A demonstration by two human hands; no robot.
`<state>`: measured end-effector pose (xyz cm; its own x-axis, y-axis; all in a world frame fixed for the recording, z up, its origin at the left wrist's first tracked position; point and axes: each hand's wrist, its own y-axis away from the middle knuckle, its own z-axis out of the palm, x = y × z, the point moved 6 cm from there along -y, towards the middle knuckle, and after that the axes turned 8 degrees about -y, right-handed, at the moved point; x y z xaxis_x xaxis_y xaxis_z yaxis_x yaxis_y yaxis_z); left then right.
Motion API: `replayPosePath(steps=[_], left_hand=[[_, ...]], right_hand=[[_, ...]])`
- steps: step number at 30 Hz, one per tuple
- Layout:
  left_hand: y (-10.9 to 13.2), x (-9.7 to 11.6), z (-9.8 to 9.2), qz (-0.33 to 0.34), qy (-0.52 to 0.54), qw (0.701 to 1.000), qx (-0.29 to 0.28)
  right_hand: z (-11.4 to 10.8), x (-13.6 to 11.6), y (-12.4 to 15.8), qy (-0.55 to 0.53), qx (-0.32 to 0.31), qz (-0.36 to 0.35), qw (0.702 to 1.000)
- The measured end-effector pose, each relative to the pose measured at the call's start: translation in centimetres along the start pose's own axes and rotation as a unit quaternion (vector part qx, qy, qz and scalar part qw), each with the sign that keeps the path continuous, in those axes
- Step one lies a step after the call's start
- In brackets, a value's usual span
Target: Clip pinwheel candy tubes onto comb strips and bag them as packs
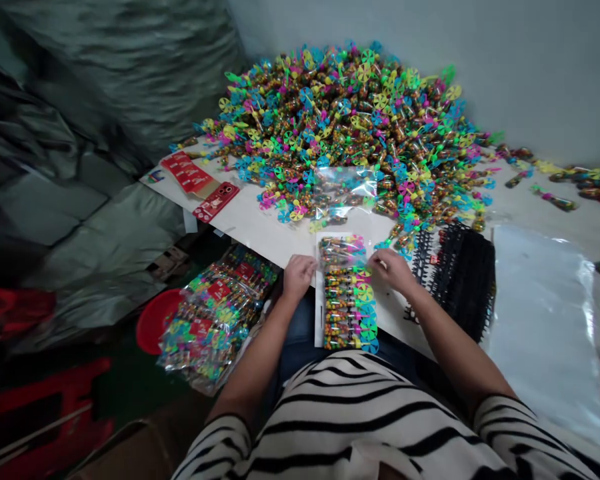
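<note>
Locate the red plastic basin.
In the head view, the red plastic basin sits low on the left, just left of the pile of bagged candy-tube pinwheel packs.

Glossy plastic tubes (345, 300), crinkled clear bag (345, 190) — matt red card (215, 201), smooth white tabletop (275, 233), striped cloth shirt (350, 413)

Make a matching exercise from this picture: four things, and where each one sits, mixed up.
1. Row of pinwheel candy tubes
2. Heap of loose pinwheel tubes
3. Black plastic strips
4. Red basin

A. Low left, beside filled bags
B. Against the wall
C. Between left hand and right hand
D. Right of the right hand

Pairs: 1-C, 2-B, 3-D, 4-A
</note>
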<state>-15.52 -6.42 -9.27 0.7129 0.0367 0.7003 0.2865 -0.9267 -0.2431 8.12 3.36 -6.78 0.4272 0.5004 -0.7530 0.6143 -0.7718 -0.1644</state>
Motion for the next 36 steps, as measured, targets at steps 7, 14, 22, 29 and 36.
replayPosePath(steps=[7, 14, 22, 29, 36], left_hand=[[9.5, 2.7, -1.4, 0.109, -0.002, 0.979, -0.173], [9.5, 1.7, -0.8, -0.034, 0.029, 0.987, -0.155], [11.0, 0.1, 4.4, -0.259, 0.273, 0.911, -0.171], [10.7, -1.0, 3.5, -0.280, 0.391, 0.870, -0.106], [12.0, -1.9, 3.4, -0.354, 0.460, 0.811, -0.074]], right_hand=[[0.9, -2.6, 9.4, 0.022, -0.141, -0.054, 0.988], [-0.8, -0.3, 9.2, 0.089, 0.019, -0.021, 0.996], [1.0, 0.3, 6.7, -0.078, 0.109, 0.024, 0.991], [3.6, -1.4, 2.9, -0.150, 0.120, 0.028, 0.981], [3.1, 1.0, 2.1, -0.052, 0.054, -0.011, 0.997]])
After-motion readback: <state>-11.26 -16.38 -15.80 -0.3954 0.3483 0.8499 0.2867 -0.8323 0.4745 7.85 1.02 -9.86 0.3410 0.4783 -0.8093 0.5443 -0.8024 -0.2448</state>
